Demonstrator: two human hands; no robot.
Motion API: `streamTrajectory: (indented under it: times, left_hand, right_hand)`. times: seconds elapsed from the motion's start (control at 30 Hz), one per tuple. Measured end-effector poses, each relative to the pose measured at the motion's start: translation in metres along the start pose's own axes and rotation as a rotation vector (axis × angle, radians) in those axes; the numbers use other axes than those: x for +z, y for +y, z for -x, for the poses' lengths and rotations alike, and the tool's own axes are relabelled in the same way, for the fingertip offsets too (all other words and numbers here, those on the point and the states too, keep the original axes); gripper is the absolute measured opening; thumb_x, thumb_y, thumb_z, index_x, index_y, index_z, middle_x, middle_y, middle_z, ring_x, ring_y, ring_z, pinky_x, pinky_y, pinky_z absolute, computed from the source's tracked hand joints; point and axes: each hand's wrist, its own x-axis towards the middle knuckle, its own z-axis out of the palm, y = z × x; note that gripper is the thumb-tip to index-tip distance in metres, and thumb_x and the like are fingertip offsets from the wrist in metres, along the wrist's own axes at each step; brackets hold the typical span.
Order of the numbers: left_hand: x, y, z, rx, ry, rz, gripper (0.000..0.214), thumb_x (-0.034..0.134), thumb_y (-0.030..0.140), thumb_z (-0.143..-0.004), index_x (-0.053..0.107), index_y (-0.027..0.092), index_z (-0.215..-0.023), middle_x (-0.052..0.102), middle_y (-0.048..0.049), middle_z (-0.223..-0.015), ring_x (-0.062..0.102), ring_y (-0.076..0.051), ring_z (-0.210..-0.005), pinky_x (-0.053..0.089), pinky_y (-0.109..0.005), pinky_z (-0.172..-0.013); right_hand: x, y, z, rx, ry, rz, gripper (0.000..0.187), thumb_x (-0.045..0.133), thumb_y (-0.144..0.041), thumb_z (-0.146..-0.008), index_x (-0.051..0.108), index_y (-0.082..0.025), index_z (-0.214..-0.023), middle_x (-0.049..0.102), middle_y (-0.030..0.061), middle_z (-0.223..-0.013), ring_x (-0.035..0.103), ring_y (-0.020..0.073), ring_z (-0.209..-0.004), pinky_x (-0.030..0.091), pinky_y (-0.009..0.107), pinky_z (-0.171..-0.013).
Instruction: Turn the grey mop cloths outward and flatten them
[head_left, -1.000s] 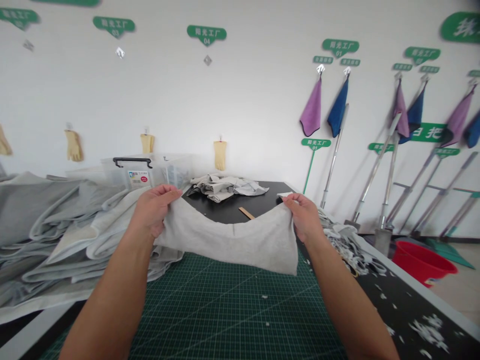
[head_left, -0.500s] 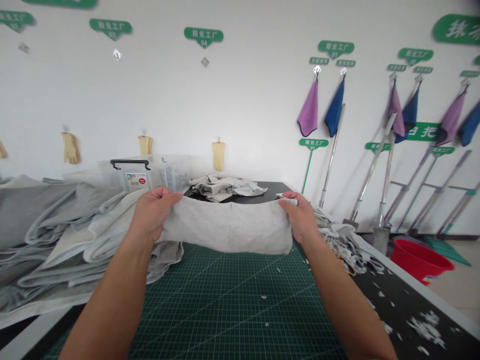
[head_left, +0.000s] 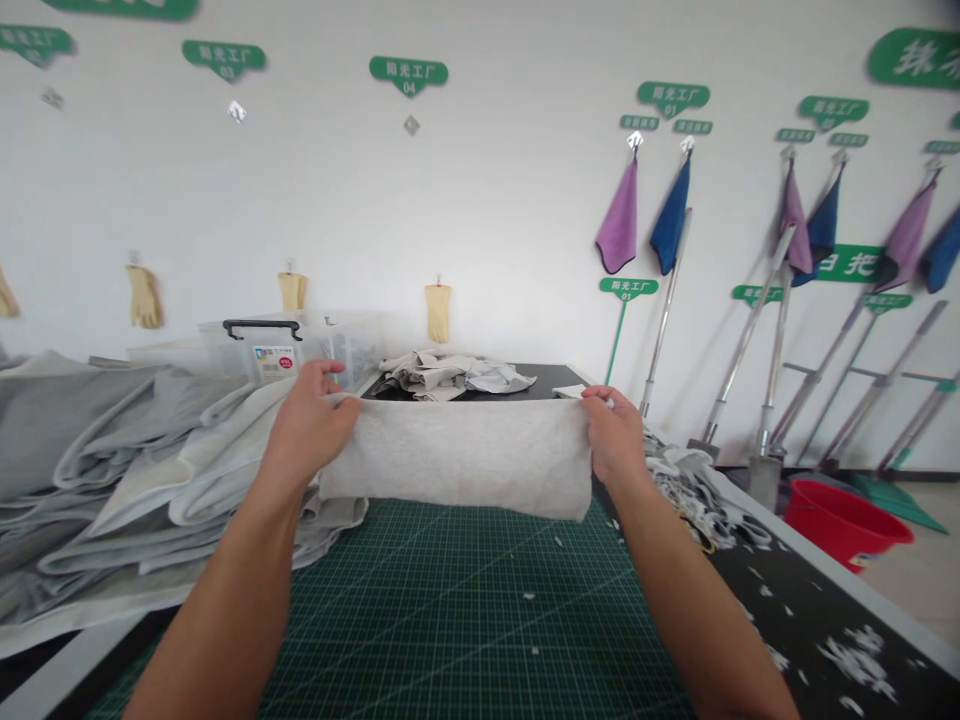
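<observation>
A strip of light grey fabric (head_left: 457, 455) hangs stretched between my two hands, above a green gridded cutting mat (head_left: 480, 610). My left hand (head_left: 315, 415) pinches its upper left corner between thumb and fingers. At the upper right corner, my right hand (head_left: 613, 430) is closed on the same strip. The top edge is pulled nearly straight and the lower edge hangs free. Behind it, a heap of pale fabric pieces (head_left: 450, 375) lies on the black tabletop (head_left: 517, 393).
Folded grey fabric (head_left: 150, 470) is piled high at the left, before a clear plastic box (head_left: 225, 350). At the right lie scraps (head_left: 694, 490) and scissors (head_left: 750, 530). A red bucket (head_left: 847, 520) stands beyond the table edge. Gloves, cloths and mops line the wall.
My hands have drawn slightly apart, the right one moving a little rightward. The strip's top edge has gone from sagging to nearly straight.
</observation>
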Motion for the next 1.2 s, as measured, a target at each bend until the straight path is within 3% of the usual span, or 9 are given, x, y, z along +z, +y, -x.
streamTrajectory:
  times: [0.07,0.17,0.23,0.47,0.6,0.73,0.9,1.03,1.2]
  left_hand:
    - [0.0,-0.005,-0.003,0.09,-0.177,-0.1,0.048,0.054,0.027,-0.071,0.053,0.02,-0.118,0.064,-0.0046,-0.091,0.061,-0.025,-0.081,0.043,-0.03,-0.071]
    - [0.002,-0.011,-0.004,0.207,-0.53,-0.227,0.032,0.051,0.022,-0.069,0.065,0.023,-0.098,0.066,-0.006,-0.102,0.058,-0.028,-0.099,0.039,-0.032,-0.085]
    - [0.005,-0.013,-0.003,0.228,-0.657,-0.274,0.024,0.05,0.018,-0.066,0.066,0.023,-0.084,0.067,-0.0065,-0.096,0.058,-0.029,-0.096,0.038,-0.033,-0.083]
    - [0.01,-0.012,-0.001,0.17,-0.652,-0.261,0.006,0.051,0.027,-0.07,0.049,0.022,-0.068,0.058,-0.0007,-0.066,0.056,-0.022,-0.067,0.033,-0.027,-0.058]
    - [0.008,-0.008,0.0,0.195,-0.7,-0.176,0.006,0.052,0.028,-0.07,0.051,0.022,-0.069,0.059,-0.0008,-0.07,0.055,-0.022,-0.07,0.033,-0.027,-0.061]
    - [0.003,0.003,0.003,0.201,-0.811,-0.042,0.011,0.052,0.03,-0.072,0.06,0.021,-0.074,0.062,-0.0026,-0.078,0.057,-0.023,-0.077,0.036,-0.028,-0.067]
    - [-0.005,0.011,0.008,0.113,-0.928,0.073,0.022,0.055,0.041,-0.076,0.06,0.02,-0.072,0.056,0.0005,-0.067,0.053,-0.019,-0.065,0.033,-0.024,-0.054]
    - [-0.007,0.007,0.008,0.133,-0.909,0.103,0.029,0.049,0.042,-0.081,0.056,0.019,-0.065,0.047,0.0028,-0.058,0.045,-0.015,-0.055,0.028,-0.023,-0.049]
    - [-0.006,0.001,0.008,0.165,-0.834,0.039,0.016,0.05,0.029,-0.076,0.054,0.019,-0.064,0.048,0.0037,-0.059,0.043,-0.013,-0.054,0.031,-0.021,-0.05]
  right_hand:
    - [-0.001,-0.001,0.0,-0.037,-0.008,0.016,0.013,0.058,-0.025,-0.064,0.058,-0.022,-0.077,0.042,-0.0059,-0.051,0.033,0.0099,-0.042,0.022,0.023,-0.041]
    - [-0.004,-0.002,0.001,-0.029,-0.104,0.074,0.024,0.06,-0.03,-0.067,0.064,-0.023,-0.089,0.051,-0.004,-0.054,0.04,0.0124,-0.045,0.027,0.024,-0.042]
    - [-0.006,-0.001,0.0,-0.015,-0.18,0.133,0.03,0.06,-0.031,-0.067,0.066,-0.022,-0.095,0.055,-0.0022,-0.057,0.043,0.0138,-0.047,0.029,0.025,-0.043]
    - [-0.008,0.006,-0.002,0.017,-0.31,0.185,0.015,0.052,-0.02,-0.065,0.063,-0.02,-0.075,0.052,-0.0028,-0.054,0.039,0.0113,-0.046,0.026,0.023,-0.044]
    - [-0.006,0.007,-0.001,-0.03,-0.318,0.241,0.009,0.048,-0.017,-0.064,0.056,-0.019,-0.063,0.044,-0.0039,-0.049,0.034,0.0098,-0.044,0.021,0.022,-0.042]
    - [-0.007,0.004,0.0,-0.034,-0.3,0.241,0.01,0.046,-0.017,-0.064,0.056,-0.019,-0.063,0.041,-0.0041,-0.046,0.032,0.0095,-0.042,0.019,0.022,-0.041]
    - [-0.012,0.002,-0.001,-0.021,-0.295,0.158,0.007,0.049,-0.019,-0.065,0.056,-0.018,-0.064,0.04,-0.0044,-0.046,0.031,0.0083,-0.039,0.017,0.022,-0.039]
    - [-0.013,0.003,-0.002,0.015,-0.286,0.119,0.009,0.053,-0.019,-0.066,0.057,-0.019,-0.073,0.041,-0.0056,-0.047,0.03,0.0079,-0.038,0.017,0.021,-0.038]
    - [-0.012,0.003,-0.004,-0.019,-0.279,0.186,0.01,0.057,-0.026,-0.071,0.057,-0.02,-0.079,0.043,-0.0046,-0.052,0.035,0.0091,-0.044,0.024,0.021,-0.041]
